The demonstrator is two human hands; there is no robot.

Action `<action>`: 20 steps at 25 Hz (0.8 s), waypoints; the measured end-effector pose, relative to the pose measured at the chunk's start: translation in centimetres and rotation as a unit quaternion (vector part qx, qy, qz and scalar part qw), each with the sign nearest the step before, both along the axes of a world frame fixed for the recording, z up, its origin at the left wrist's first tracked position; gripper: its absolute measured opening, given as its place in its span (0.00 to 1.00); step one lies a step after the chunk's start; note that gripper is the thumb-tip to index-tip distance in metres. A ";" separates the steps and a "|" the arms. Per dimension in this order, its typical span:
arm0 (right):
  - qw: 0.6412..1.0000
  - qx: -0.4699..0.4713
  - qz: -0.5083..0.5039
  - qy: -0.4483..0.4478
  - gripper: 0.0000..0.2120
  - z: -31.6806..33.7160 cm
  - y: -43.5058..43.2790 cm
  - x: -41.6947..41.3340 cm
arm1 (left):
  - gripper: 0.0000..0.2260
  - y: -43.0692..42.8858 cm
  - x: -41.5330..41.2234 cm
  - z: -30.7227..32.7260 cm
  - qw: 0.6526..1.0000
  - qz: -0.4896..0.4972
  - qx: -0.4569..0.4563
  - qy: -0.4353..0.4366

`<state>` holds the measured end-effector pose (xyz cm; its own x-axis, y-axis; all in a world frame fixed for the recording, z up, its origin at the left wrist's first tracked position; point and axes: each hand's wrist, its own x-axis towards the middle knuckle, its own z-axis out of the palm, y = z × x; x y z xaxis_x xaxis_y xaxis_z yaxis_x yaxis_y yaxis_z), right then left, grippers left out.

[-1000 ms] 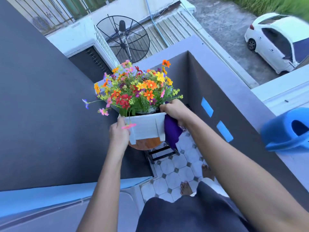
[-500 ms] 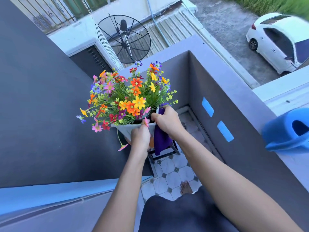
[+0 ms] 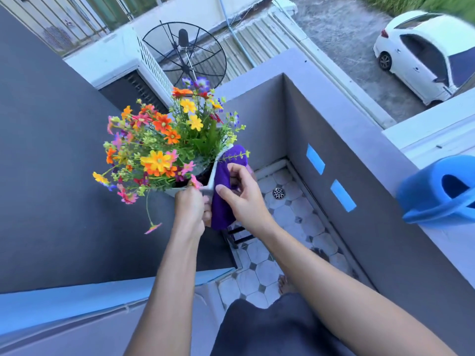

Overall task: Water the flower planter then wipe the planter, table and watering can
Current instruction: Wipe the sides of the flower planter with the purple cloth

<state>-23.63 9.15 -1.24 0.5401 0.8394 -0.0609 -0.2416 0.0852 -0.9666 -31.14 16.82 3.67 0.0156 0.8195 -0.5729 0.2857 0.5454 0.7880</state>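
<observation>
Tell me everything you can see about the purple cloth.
The purple cloth looks like soft, plain, deep violet fabric. It is bunched and draped over the near right side of the white planter, hanging down below it. The right hand presses it against the planter, fingers spread over its folds, while the left hand grips the planter's corner beside it. Its full size is hidden.

A single head-worn wide-angle camera looks steeply down and forward from standing height, close over both forearms, onto the pale octagon-tiled balcony floor (image 3: 267,272), with the grey parapet wall (image 3: 341,155) alongside.
</observation>
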 end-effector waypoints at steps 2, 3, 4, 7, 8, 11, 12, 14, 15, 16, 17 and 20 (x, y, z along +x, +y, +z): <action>0.999 0.033 -0.002 -0.014 0.15 0.3 -0.3 -0.6 | 0.16 0.0 -0.3 0.8 1.000 -0.015 0.001 -0.004; 0.999 0.038 -0.008 -0.020 0.14 0.4 -0.4 -0.9 | 0.16 0.0 -0.4 1.0 1.000 -0.024 -0.005 -0.002; 0.999 0.043 -0.015 -0.025 0.13 0.5 -0.4 -0.9 | 0.16 -0.1 -0.5 1.3 0.999 -0.033 -0.013 0.000; 0.996 0.018 -0.057 -0.059 0.11 0.2 0.5 -0.1 | 0.16 -0.4 -0.8 2.4 0.998 -0.053 -0.037 0.001; 0.994 0.004 -0.079 -0.070 0.11 0.2 0.9 0.6 | 0.15 -0.8 -1.0 2.9 0.997 -0.066 -0.042 0.004; 0.987 -0.022 -0.128 -0.091 0.10 0.5 2.3 3.9 | 0.16 -2.0 -1.7 4.0 0.993 -0.112 -0.049 0.009; 0.989 -0.019 -0.123 -0.086 0.09 0.6 2.7 5.0 | 0.16 -2.3 -1.9 4.2 0.992 -0.118 -0.048 0.007; 0.990 -0.025 -0.119 -0.072 0.08 0.8 3.4 6.4 | 0.17 -2.9 -2.0 4.2 0.992 -0.121 -0.046 0.004; 0.990 -0.028 -0.126 -0.060 0.08 0.7 3.7 6.7 | 0.16 -3.0 -1.9 4.2 0.992 -0.119 -0.044 0.004; 0.990 -0.027 -0.131 -0.050 0.07 0.4 3.8 6.6 | 0.16 -3.1 -1.8 4.2 0.992 -0.115 -0.044 0.002; 0.989 -0.027 -0.135 -0.047 0.07 0.4 3.8 6.3 | 0.16 -3.0 -1.7 4.2 0.993 -0.111 -0.044 -0.002; 0.990 -0.015 -0.125 -0.063 0.08 0.3 3.0 3.9 | 0.16 -2.6 -1.5 4.0 0.995 -0.086 -0.043 -0.010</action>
